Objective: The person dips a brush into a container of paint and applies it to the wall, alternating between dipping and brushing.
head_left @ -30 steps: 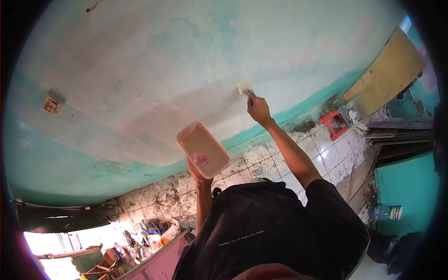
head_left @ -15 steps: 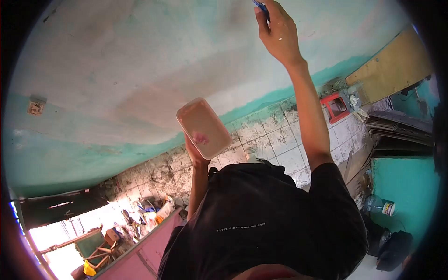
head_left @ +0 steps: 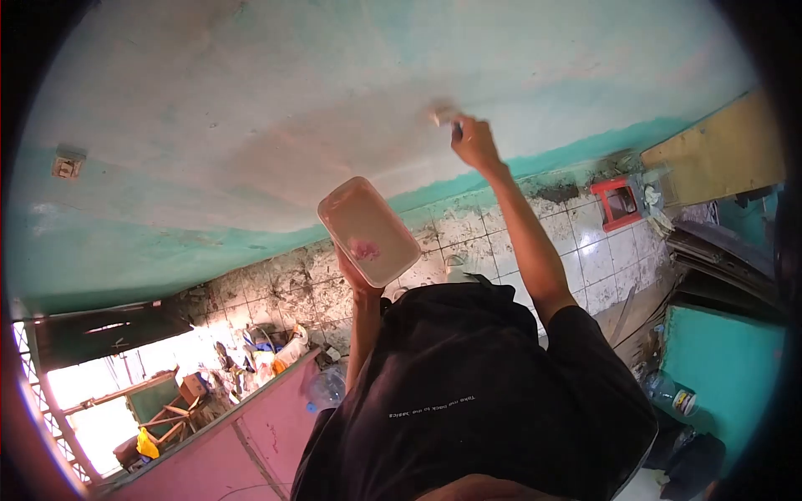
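My left hand (head_left: 357,277) is wrapped round the underside and near end of a rectangular plastic tub (head_left: 372,225). The tub is pale, with whitish paint-like stuff inside and a pink patch near its lower end. My right hand (head_left: 476,144) is closed on a paintbrush (head_left: 443,115), whose pale head is smeared by motion at the wall. Only a bit of its dark blue handle shows in the fist. The wall (head_left: 276,108) carries a whitish coat over turquoise, which stays bare along the bottom.
A dirty tiled floor (head_left: 468,225) runs along the wall's foot. To the right are a red-framed object (head_left: 616,203), stacked dark sheets (head_left: 718,250) and a turquoise surface (head_left: 727,351). Low on the left stand a pink panel (head_left: 276,417) and a large clear bottle (head_left: 327,386). A socket box (head_left: 68,162) is on the wall.
My right hand has come down and slightly left with the brush, from the top of the view to mid-wall. My left hand keeps the tub in nearly the same place. The view has shifted slightly.
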A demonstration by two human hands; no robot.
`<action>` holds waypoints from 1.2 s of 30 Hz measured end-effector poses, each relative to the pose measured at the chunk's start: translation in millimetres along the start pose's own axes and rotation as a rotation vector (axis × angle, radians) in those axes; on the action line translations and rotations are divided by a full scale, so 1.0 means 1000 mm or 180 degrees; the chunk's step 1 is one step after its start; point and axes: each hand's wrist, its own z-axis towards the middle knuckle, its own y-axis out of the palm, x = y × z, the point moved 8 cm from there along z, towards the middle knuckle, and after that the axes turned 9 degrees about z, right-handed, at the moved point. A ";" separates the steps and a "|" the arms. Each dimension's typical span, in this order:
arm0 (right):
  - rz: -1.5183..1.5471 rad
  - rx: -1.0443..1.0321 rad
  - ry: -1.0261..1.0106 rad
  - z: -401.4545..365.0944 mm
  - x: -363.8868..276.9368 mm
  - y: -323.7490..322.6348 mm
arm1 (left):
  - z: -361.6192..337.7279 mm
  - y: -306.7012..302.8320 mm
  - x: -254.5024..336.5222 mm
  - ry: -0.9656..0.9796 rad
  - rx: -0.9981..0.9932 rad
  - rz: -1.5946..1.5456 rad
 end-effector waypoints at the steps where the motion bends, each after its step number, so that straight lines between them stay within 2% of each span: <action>1: 0.0200 -0.0183 0.0235 0.021 -0.037 -0.034 | -0.002 -0.002 0.001 -0.0009 -0.0015 0.0003; 2: 0.0458 -0.0060 0.0166 0.031 -0.078 -0.070 | -0.005 -0.004 0.002 -0.0021 -0.0030 0.0013; 3: 0.0667 0.0513 -0.0200 0.034 -0.105 -0.098 | -0.007 -0.003 0.003 -0.0018 0.0010 0.0010; 4: 0.0685 0.0473 -0.0184 0.038 -0.122 -0.105 | -0.011 0.000 0.003 -0.0139 0.0072 -0.0068; 6: 0.1116 0.1378 -0.0535 0.035 -0.147 -0.134 | -0.019 0.013 0.007 -0.0370 0.0184 -0.0231; 9: 0.0684 0.1195 -0.0438 0.015 -0.090 -0.053 | -0.026 0.030 0.015 -0.0571 0.0327 -0.0393; 10: 0.0564 0.1143 -0.0349 -0.004 -0.064 -0.017 | -0.028 0.041 0.022 -0.0568 0.0030 -0.0465; 12: 0.0478 0.0632 -0.0232 -0.047 -0.018 0.048 | -0.038 0.055 0.036 -0.0537 -0.0487 -0.0621; 14: 0.0845 -0.0306 0.0050 -0.082 -0.002 0.084 | -0.042 0.066 0.048 -0.0436 -0.1087 -0.0804; 15: 0.1241 -0.0484 0.0355 -0.084 -0.027 0.072 | -0.038 0.054 0.049 -0.0352 -0.1059 -0.0856; 16: 0.1611 -0.0655 0.0666 -0.081 -0.063 0.051 | -0.034 0.042 0.043 -0.0423 -0.1371 -0.0913; 17: 0.1532 -0.0782 0.0541 -0.081 -0.088 0.038 | -0.037 0.037 0.040 -0.0492 -0.1668 -0.0971; 19: 0.2093 -0.1445 0.0879 -0.078 -0.141 0.006 | -0.041 0.034 0.042 -0.0510 -0.1521 -0.0749; 20: 0.2152 -0.1552 0.0574 -0.077 -0.163 -0.011 | -0.046 0.032 0.044 -0.0595 -0.1426 -0.0464; 22: 0.2090 -0.1579 -0.0065 -0.075 -0.204 -0.048 | -0.056 0.033 0.046 -0.0560 -0.1416 -0.0815; 23: 0.1966 -0.1498 -0.0400 -0.072 -0.225 -0.066 | -0.059 0.034 0.044 -0.0786 -0.1491 -0.1347; 24: 0.1983 -0.1564 -0.0422 -0.071 -0.238 -0.077 | -0.061 0.033 0.044 -0.0998 -0.1580 -0.1874; 25: 0.1803 -0.1732 -0.0592 -0.075 -0.253 -0.085 | -0.062 0.028 0.044 -0.0961 -0.1538 -0.1901; 28: 0.1537 -0.2009 -0.0869 -0.080 -0.283 -0.085 | -0.041 -0.017 0.042 -0.0397 -0.0298 -0.0295; 29: 0.1275 -0.2202 -0.0952 -0.087 -0.286 -0.077 | -0.031 -0.028 0.030 -0.0404 -0.0591 -0.0211; 30: 0.1007 -0.2385 -0.1022 -0.096 -0.291 -0.072 | -0.034 -0.026 0.034 -0.0410 -0.0601 -0.0220; 32: 0.0784 -0.2493 -0.1003 -0.101 -0.300 -0.067 | -0.041 -0.027 0.038 -0.0817 -0.0291 -0.0125; 33: 0.0506 -0.2693 -0.1043 -0.105 -0.303 -0.061 | -0.042 -0.028 0.047 -0.0638 -0.0616 -0.0040; 34: 0.0225 -0.2890 -0.1080 -0.109 -0.306 -0.055 | -0.042 -0.033 0.048 -0.0658 -0.0631 -0.0038; 36: 0.0083 -0.2871 -0.1066 -0.112 -0.319 -0.050 | -0.041 -0.038 0.051 -0.0569 -0.0784 0.0078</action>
